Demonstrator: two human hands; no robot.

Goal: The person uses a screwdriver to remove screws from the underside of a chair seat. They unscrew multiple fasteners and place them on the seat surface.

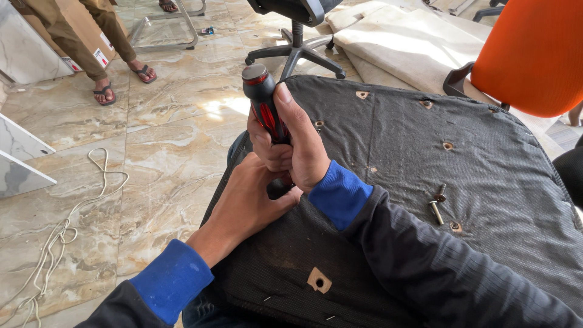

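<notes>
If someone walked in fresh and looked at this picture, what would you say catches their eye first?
Most striking is the red and black screwdriver, gripped upright in the right hand at the centre, with the left hand cupped just below it. Both work over the dark fabric underside of a chair seat, where a loose bolt lies to the right. An orange chair glows at the top right corner.
</notes>
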